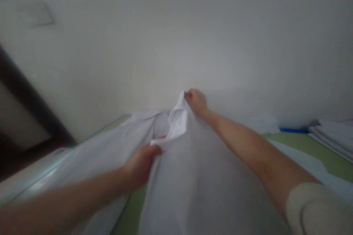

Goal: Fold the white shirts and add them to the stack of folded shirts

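A large white cloth [190, 169] hangs toward me from both hands, its upper edge folded over in the middle. What kind of cloth or garment it is, I cannot tell. My left hand [142, 163] is closed on the left part of that edge, thumb on top. Farther off and higher, my right hand [195, 100] pinches a raised corner in its closed fingers. More white fabric [118, 141] lies on the green-topped table [135, 209] to the left; whether it joins the held cloth is unclear. The picture is blurred.
A pale wall [209, 44] rises right behind the table. At the right, a stack of folded white cloths [335, 136] lies near a blue strip [293, 130]. A dark frame [30, 95] stands at the left, and a pale rectangular fixture [37, 14] is on the wall.
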`<action>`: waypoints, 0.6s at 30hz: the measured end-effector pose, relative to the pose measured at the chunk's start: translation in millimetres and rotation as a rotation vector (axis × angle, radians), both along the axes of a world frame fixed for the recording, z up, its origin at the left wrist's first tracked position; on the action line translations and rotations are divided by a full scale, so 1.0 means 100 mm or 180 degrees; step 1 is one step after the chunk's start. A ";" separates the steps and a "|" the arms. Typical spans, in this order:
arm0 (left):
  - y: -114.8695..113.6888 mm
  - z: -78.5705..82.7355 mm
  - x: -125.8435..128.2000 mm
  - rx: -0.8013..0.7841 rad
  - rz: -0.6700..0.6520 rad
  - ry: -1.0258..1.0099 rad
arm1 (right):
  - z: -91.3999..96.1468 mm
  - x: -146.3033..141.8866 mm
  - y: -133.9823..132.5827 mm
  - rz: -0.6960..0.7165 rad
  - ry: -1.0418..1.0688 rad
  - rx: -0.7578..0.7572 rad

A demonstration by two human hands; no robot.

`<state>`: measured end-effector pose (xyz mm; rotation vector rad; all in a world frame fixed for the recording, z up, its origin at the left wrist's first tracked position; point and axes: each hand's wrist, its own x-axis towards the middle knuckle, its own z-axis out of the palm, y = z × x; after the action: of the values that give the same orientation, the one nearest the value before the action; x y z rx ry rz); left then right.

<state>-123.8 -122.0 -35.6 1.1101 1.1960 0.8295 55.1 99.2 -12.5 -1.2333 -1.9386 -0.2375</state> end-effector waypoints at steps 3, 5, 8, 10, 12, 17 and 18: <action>-0.11 -0.04 -0.33 -0.0606 0.0090 -0.0104 | -0.15 -0.31 -0.08 0.0498 -0.0154 -0.0309; -0.16 -0.05 -0.60 -0.0816 0.0259 0.0128 | -0.29 -0.55 -0.12 0.0827 -0.0315 -0.0649; -0.17 0.00 -0.89 -0.0692 0.0650 0.0869 | -0.46 -0.82 -0.14 0.1208 -0.0597 -0.1075; -0.12 0.07 -0.91 -0.0131 0.0535 0.1661 | -0.52 -0.88 -0.13 0.1320 -0.0695 -0.1174; -0.01 0.15 -0.77 0.0604 0.0091 0.2601 | -0.51 -0.83 -0.12 0.1304 -0.0732 -0.1211; 0.34 0.18 -0.33 0.1339 -0.0693 0.3886 | -0.35 -0.35 -0.11 0.1128 -0.0949 -0.1282; 0.38 0.15 -0.33 0.1329 -0.0714 0.3849 | -0.31 -0.20 -0.12 0.1111 -0.1017 -0.1300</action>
<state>-156.6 -83.6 -20.4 2.1918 1.8385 0.1518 35.1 86.8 -43.4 -1.1272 -2.5318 0.1617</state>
